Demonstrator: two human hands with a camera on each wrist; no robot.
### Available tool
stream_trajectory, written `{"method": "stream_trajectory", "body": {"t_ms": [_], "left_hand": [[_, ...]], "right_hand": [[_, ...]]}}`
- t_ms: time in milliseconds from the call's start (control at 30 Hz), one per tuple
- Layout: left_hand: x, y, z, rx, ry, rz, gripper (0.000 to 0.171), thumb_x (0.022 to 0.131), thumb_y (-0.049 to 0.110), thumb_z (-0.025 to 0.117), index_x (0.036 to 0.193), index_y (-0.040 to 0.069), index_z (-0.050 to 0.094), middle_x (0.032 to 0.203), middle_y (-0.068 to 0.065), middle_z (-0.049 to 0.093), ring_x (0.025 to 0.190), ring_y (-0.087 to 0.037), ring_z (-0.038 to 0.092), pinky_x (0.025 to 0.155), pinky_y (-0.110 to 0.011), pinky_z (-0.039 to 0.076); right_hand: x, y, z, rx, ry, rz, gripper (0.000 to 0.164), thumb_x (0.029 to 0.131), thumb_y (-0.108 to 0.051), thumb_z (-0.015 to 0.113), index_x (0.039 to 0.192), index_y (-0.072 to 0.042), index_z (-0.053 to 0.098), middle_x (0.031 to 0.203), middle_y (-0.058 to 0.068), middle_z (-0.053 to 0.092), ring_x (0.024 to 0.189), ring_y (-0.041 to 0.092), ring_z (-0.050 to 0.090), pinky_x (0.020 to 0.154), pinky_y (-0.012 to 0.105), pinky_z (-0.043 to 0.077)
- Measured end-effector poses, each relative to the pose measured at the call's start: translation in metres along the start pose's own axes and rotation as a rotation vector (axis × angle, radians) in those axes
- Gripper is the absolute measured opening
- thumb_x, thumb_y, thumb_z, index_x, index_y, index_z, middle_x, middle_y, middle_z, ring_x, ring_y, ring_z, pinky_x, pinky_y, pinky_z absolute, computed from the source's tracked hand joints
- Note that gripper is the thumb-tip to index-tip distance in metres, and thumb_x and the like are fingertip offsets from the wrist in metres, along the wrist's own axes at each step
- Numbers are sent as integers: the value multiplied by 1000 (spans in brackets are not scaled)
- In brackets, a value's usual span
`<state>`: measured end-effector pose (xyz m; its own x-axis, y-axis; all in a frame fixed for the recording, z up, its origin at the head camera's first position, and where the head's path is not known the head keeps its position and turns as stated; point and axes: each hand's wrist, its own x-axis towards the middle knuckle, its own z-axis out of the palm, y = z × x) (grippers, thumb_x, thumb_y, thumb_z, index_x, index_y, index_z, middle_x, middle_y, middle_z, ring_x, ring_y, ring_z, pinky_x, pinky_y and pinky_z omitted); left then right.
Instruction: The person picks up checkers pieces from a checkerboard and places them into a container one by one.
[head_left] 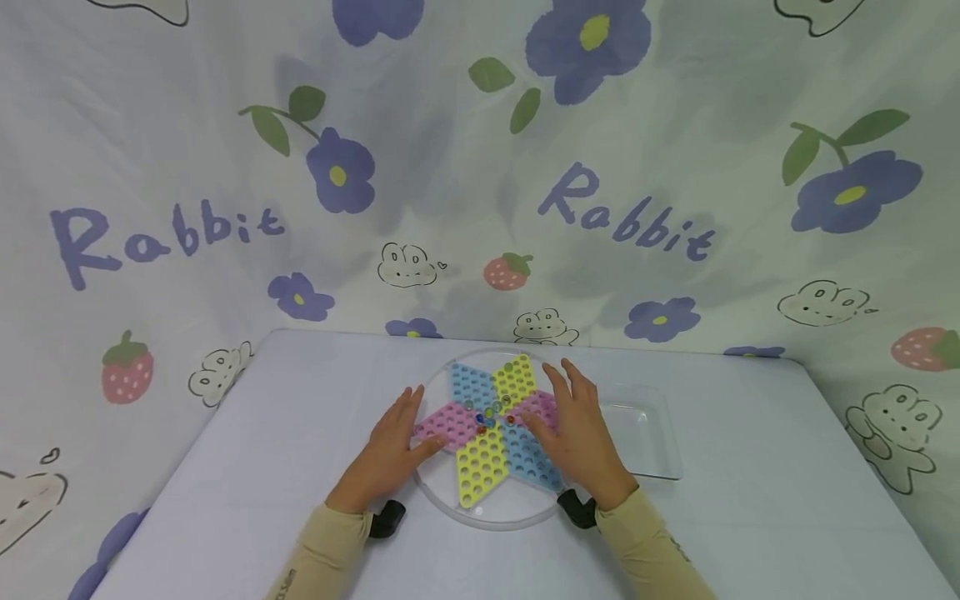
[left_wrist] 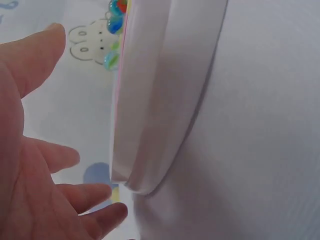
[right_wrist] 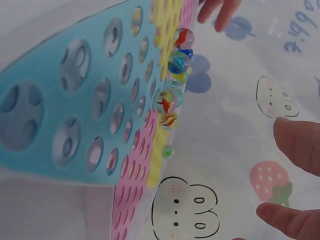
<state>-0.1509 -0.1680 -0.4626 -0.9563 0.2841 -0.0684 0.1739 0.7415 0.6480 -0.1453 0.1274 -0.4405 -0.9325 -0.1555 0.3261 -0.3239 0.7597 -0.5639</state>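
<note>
A round Chinese checkers board [head_left: 480,472] with a star of yellow, blue and pink points lies on the white table. Glass marbles [right_wrist: 169,101] with coloured swirls cluster around its middle, and a greenish marble [right_wrist: 168,152] sits apart on a yellow point. At the board's left side is my left hand [head_left: 388,454], fingers spread and thumb toward a pink point; nothing is in its grasp. My right hand [head_left: 583,433] hovers over the right side, overlapping the other pink point in the head view. Its fingers are extended and hold nothing.
Right of the board stands a clear plastic tray [head_left: 670,433], partly behind my right hand. Black wrist cameras [head_left: 387,518] sit under both wrists. A cloth backdrop [head_left: 465,167] printed with flowers, strawberries and rabbits hangs behind the table [head_left: 750,500].
</note>
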Motion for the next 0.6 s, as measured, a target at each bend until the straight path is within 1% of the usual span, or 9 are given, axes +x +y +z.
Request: {"method": "stream_trajectory", "body": {"t_ms": [133,300,467,600], "left_hand": [[-1,1,2,1,-4,-4,94,97,56,58,161,4,13,165,-25,8,150,-48,11,117,-65,15],[-1,0,2,30,0,5,93,98,53,58,161,1,15,165,-25,10,150,-47,13,119,-63,14],[0,-4,1,50,-14,32,92,98,52,58,159,-3,15,166,-22,11,151,-42,14,121,-59,9],[0,-6,0,70,-19,48,91,99,48,60,158,-6,17,165,-23,14,151,-41,16,120,-60,10]], "right_hand": [[2,-3,4,4,18,4,76,89,-30,79,148,0,43,156,27,30,140,45,32,106,63,39],[5,-10,12,34,-20,41,71,88,-28,79,146,0,48,153,26,35,140,43,34,107,60,41],[6,-16,20,51,-55,66,66,90,-27,77,144,0,50,147,25,42,136,42,38,108,57,40],[7,-18,24,60,-72,66,62,91,-26,75,142,1,52,142,24,46,132,39,42,106,54,42]]}}
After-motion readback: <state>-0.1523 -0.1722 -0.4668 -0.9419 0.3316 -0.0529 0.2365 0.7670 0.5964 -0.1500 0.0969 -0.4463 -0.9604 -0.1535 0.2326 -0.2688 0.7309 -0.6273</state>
